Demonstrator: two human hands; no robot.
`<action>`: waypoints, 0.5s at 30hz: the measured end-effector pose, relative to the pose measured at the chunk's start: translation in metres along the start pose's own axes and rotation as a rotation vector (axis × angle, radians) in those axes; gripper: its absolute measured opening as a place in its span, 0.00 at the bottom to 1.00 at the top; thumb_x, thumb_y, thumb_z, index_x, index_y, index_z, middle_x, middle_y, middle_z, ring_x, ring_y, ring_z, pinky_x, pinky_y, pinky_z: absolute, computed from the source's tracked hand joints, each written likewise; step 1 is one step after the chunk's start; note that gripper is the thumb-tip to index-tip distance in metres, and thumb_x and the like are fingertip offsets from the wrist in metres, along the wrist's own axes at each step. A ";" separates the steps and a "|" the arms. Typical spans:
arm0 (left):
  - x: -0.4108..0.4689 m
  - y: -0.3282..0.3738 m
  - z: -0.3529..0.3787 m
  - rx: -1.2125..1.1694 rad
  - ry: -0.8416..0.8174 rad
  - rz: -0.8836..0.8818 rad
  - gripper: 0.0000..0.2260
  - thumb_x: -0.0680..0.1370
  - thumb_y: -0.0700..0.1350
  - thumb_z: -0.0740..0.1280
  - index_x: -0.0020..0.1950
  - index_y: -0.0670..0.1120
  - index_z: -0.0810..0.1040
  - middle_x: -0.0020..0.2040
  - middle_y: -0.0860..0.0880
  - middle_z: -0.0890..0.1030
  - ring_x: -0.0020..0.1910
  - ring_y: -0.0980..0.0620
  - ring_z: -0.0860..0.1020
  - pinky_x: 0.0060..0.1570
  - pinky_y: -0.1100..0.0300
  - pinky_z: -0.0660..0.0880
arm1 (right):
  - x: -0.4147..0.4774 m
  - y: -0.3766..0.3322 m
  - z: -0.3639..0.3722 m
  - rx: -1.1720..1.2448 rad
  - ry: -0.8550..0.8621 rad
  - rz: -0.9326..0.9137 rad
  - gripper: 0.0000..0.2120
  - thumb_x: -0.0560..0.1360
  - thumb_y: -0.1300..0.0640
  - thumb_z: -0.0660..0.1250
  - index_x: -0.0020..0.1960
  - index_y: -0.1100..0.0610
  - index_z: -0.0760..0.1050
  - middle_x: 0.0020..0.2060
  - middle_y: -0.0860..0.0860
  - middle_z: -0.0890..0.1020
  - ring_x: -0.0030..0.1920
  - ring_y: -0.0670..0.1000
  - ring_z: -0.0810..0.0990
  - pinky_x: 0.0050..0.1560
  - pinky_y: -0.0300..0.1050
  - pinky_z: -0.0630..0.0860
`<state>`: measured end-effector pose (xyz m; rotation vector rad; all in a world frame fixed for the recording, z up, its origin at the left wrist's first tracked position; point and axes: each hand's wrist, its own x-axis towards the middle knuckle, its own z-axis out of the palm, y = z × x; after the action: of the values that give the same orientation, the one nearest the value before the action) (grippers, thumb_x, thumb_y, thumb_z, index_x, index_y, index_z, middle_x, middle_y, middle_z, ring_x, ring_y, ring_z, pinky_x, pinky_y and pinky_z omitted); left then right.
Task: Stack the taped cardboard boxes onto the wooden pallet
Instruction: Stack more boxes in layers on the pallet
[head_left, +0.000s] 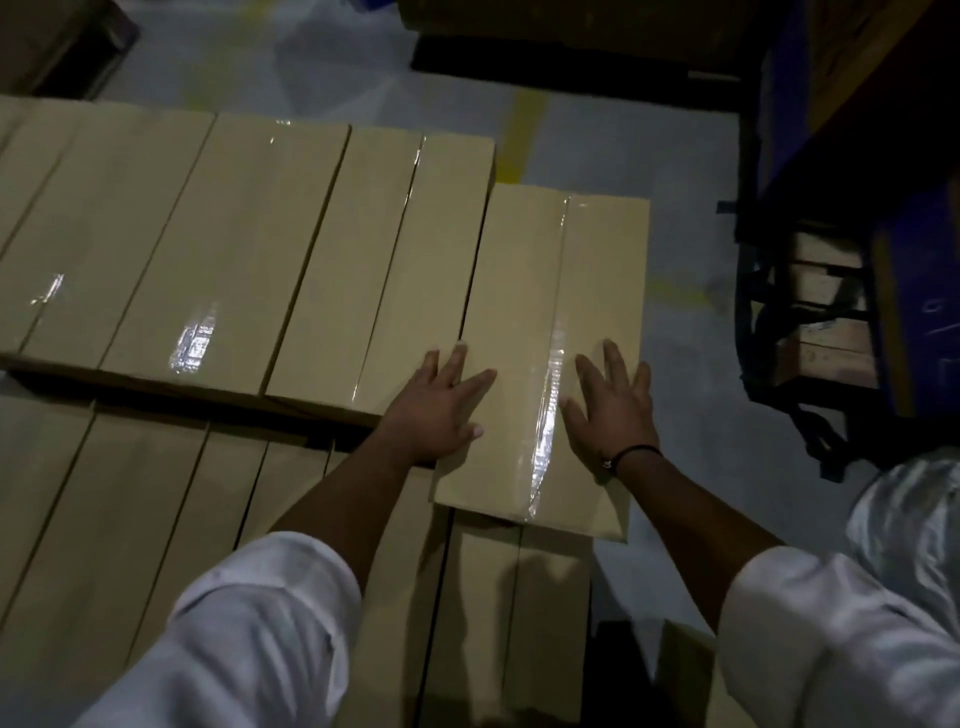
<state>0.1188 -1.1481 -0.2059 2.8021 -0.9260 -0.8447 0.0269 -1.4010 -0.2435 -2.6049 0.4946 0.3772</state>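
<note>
1. Cardboard, plain tan: the box (519, 286) under the hands lies flat on the top layer, at the right end of a row of boxes (291, 249) of the same kind. Its long left side is just beside its neighbour, with a thin dark seam between them.
2. The left grip (436, 410) is fully open, palm down and fingers straight and spread. It presses on the near left part of the box, and its outer fingers reach across the seam.
3. The right grip (613, 410) is just as open and flat, resting on the near right part of the same box. A dark wristband (636, 452) circles the wrist.
4. Neither grip curls round anything; the box lies beneath both palms, not between fingers.
5. A shiny tape strip (556, 332) runs down the middle of the box, between the two grips.
6. The box sits closer to the person than the row does: its far end stops short of theirs, and its near end juts out over the lower layer of boxes (130, 519).
7. Grey floor (675, 208) with a yellow line (524, 135) lies beyond; a blue rack (914, 291) stands to the right. White sleeves (260, 623) cover both upper arms.
</note>
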 end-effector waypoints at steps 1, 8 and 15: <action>-0.001 -0.002 0.000 -0.016 0.010 0.000 0.37 0.80 0.61 0.65 0.82 0.63 0.48 0.83 0.50 0.38 0.81 0.37 0.40 0.78 0.41 0.52 | -0.007 0.001 0.002 -0.015 -0.009 -0.013 0.31 0.80 0.39 0.59 0.80 0.43 0.54 0.82 0.47 0.43 0.79 0.67 0.40 0.75 0.67 0.53; -0.001 -0.002 0.001 0.016 -0.005 0.000 0.37 0.80 0.63 0.64 0.82 0.64 0.46 0.83 0.50 0.36 0.81 0.39 0.38 0.76 0.39 0.55 | -0.096 0.003 0.027 -0.084 -0.048 -0.026 0.37 0.79 0.33 0.57 0.82 0.44 0.48 0.81 0.50 0.38 0.79 0.65 0.37 0.75 0.64 0.56; -0.003 -0.004 0.008 0.068 0.012 0.004 0.35 0.82 0.63 0.61 0.82 0.63 0.43 0.83 0.47 0.36 0.81 0.38 0.39 0.76 0.37 0.56 | -0.168 0.011 0.050 -0.021 -0.055 -0.010 0.37 0.79 0.37 0.62 0.82 0.43 0.49 0.81 0.51 0.36 0.81 0.59 0.43 0.77 0.54 0.60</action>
<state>0.1153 -1.1422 -0.2122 2.8578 -0.9763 -0.8094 -0.1366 -1.3391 -0.2330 -2.6085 0.4608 0.4519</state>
